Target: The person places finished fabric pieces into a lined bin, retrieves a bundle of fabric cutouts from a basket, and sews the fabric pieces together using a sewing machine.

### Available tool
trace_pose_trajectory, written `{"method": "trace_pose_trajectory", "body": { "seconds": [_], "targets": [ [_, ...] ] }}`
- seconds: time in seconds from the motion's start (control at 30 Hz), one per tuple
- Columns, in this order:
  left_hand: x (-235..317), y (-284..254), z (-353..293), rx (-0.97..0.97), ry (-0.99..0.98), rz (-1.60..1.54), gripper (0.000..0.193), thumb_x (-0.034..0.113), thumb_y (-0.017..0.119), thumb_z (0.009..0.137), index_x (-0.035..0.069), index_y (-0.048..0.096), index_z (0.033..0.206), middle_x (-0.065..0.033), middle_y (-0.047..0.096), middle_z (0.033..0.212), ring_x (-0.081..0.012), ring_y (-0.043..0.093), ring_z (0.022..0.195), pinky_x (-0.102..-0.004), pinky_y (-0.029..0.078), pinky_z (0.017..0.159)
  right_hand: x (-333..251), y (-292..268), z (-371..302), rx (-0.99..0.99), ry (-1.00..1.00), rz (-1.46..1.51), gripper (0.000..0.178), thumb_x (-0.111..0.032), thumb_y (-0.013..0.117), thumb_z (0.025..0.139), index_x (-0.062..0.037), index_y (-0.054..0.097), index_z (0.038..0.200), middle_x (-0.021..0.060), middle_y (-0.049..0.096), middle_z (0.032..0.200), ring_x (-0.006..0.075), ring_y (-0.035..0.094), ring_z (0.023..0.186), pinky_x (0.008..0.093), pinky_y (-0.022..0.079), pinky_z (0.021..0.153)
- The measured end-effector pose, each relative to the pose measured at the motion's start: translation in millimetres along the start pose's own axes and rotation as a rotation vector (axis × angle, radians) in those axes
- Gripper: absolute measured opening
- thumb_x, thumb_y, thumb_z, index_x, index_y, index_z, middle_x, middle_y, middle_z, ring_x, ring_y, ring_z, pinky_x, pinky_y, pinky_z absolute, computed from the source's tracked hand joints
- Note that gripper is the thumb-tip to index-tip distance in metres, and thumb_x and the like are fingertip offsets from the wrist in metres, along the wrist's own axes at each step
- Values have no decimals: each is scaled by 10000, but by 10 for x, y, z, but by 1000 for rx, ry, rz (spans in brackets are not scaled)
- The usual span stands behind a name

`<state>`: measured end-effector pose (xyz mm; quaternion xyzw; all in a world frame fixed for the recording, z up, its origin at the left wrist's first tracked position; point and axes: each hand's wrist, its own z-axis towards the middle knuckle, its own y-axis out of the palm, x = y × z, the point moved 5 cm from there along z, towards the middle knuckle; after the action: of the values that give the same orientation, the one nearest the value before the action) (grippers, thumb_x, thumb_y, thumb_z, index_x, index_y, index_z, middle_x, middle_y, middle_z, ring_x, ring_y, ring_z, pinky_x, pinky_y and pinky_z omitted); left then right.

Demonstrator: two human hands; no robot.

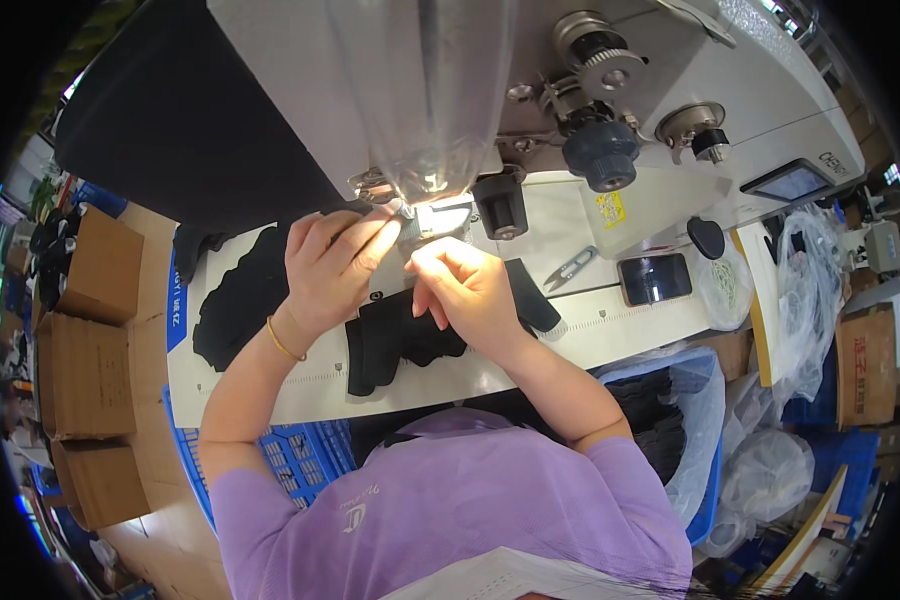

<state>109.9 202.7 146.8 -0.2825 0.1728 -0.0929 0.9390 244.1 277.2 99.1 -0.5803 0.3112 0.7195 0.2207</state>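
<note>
My left hand (332, 262) is raised to the needle area of a white sewing machine (660, 90), its fingertips pinched beside the lit metal presser parts (440, 215). Whatever lies between those fingertips is too small to make out. Just to the right, my right hand (462, 290) hovers over the bed with thumb and fingers curled together; their tips hide anything they might hold. Beneath it lies a black fabric piece (385, 345), spread across the near part of the white table. Another black fabric pile (245, 300) rests left of my left hand.
Right of the needle lie thread snips (572, 268) and a phone (655, 279). A blue basket (305, 460) sits below the table's left, and a lined blue bin (705, 400) with black fabric below its right. Cardboard boxes (90, 375) stack at far left.
</note>
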Motion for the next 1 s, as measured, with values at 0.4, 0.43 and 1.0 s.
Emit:
{"method": "trace_pose_trajectory", "body": {
  "seconds": [0.4,0.43,1.0],
  "targets": [
    [-180,-2,38,-31,-145,-70,195,109,639,829,67,717,1003,-58,685,995,-232,623,860,-330,424,775,37,-428,-193,159,-114,-626,156,-170,662,886,-33,653,960,57,652,750,164,592,596,308,468,558],
    [-250,-18,32,-19,-247,-159,177,136,624,876,42,707,1001,-89,686,962,-270,623,838,-333,438,778,8,-549,-232,221,-157,-920,211,-184,714,837,-43,663,985,69,646,834,240,630,703,364,511,652],
    [-792,-526,-144,14,-876,-299,228,163,700,878,-51,689,955,-122,709,844,-189,666,822,-300,483,764,264,-1000,-307,207,-195,-1152,303,-106,743,790,-9,544,997,176,658,853,358,647,819,421,493,730]
  ]
}}
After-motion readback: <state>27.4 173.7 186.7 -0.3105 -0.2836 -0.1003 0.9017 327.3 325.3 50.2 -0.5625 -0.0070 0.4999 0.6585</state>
